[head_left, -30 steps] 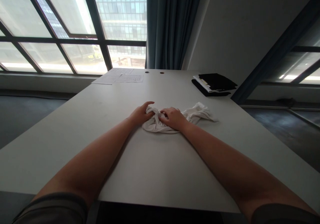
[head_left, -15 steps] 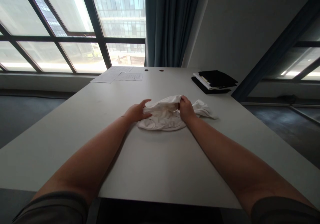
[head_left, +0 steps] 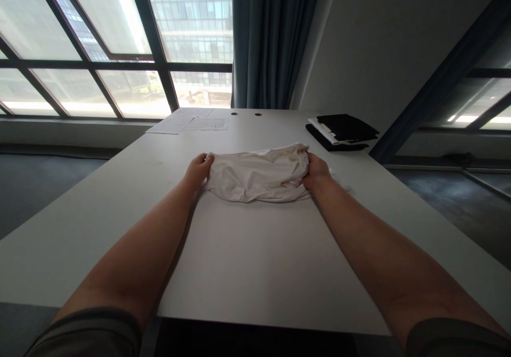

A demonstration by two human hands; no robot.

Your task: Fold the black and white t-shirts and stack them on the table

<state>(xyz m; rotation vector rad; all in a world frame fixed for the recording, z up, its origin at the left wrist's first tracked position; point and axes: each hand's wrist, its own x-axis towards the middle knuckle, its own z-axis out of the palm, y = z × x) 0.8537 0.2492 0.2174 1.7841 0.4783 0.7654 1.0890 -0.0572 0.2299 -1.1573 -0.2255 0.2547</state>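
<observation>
A crumpled white cloth (head_left: pixel 257 173), perhaps a garment, stretches between my two hands over the middle of the table. My left hand (head_left: pixel 198 169) is closed on its left end, thumb on top. On the other side, my right hand (head_left: pixel 317 171) grips the right end, its fingers partly hidden behind the fabric. The cloth's lower edge droops toward the tabletop in loose folds. A small bit of white fabric shows past my right wrist, mostly covered by the hand.
The white table (head_left: pixel 239 261) carries printed papers (head_left: pixel 205 124) at its far left. A stack of black folders (head_left: pixel 343 129) lies near the right edge. Two round holes (head_left: pixel 257 114) mark the far end. A blue curtain (head_left: pixel 271 43) hangs behind, beside the windows.
My left hand has closed on the cloth and moved left; my right hand has moved right. The bunched cloth is now spread wider between them.
</observation>
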